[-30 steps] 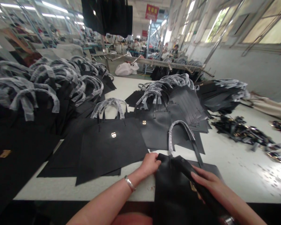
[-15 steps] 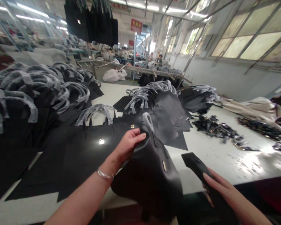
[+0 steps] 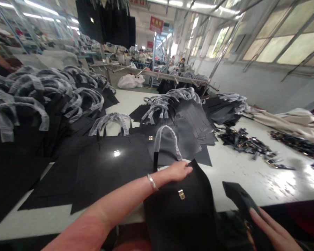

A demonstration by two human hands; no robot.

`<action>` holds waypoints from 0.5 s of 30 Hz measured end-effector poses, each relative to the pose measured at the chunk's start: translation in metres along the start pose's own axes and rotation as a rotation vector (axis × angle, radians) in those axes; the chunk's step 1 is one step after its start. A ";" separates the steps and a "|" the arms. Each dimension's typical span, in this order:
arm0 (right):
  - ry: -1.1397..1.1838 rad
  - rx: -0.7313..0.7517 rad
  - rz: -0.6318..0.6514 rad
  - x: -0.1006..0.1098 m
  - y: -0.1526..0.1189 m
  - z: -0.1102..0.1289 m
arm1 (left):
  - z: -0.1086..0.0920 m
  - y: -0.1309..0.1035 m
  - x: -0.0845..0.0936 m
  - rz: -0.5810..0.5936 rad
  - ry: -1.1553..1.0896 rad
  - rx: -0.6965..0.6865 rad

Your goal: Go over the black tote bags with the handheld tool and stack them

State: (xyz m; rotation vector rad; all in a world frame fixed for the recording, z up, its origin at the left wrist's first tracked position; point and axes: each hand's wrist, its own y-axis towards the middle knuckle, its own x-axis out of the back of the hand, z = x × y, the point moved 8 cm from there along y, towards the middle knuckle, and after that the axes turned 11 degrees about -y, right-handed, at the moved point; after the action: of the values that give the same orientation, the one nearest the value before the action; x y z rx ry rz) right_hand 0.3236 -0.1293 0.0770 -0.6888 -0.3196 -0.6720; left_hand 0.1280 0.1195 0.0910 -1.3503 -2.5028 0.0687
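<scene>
My left hand (image 3: 181, 170) pinches the top edge of a black leather bag panel (image 3: 178, 219), close to the foot of its handle. The panel hangs over the table's front edge and carries a gold clasp plate (image 3: 181, 194). Its arched handle (image 3: 165, 134) is wrapped in clear plastic and stands up behind my wrist. At the lower right, my right hand (image 3: 268, 223) is closed around a long black strap (image 3: 242, 197), whose wide end points up and left. Part of the strap is out of view. Left of the held panel lies another black panel (image 3: 112, 167) with a gold plate.
Stacked black panels with plastic-wrapped handles (image 3: 42, 87) fill the left, and another stack (image 3: 188, 118) lies beyond my left hand. Black straps with gold hardware (image 3: 247, 146) are heaped on the white table (image 3: 225, 164). Cream fabric (image 3: 290, 120) lies at the right.
My left hand has moved right and down along the panel's top. The panel, folded before, now hangs flatter with its clasp plate facing me and its handle upright. The right hand has shifted slightly right and down.
</scene>
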 end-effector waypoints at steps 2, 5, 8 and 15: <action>-0.023 -0.007 0.071 -0.018 -0.002 0.011 | 0.026 -0.021 -0.018 -0.029 0.101 -0.003; -0.075 0.020 0.217 -0.056 -0.005 0.029 | 0.052 -0.058 -0.043 -0.064 0.397 -0.108; -0.122 0.013 0.291 -0.087 0.002 0.038 | 0.066 -0.081 -0.062 -0.048 0.623 -0.242; -0.171 0.036 0.380 -0.112 0.054 0.067 | 0.063 -0.087 -0.063 -0.041 0.709 -0.357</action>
State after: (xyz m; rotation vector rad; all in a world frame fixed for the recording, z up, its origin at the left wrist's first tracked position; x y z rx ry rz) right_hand 0.2723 -0.0012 0.0464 -0.7496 -0.3457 -0.2454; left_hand 0.0722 0.0253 0.0322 -1.1612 -1.9758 -0.7603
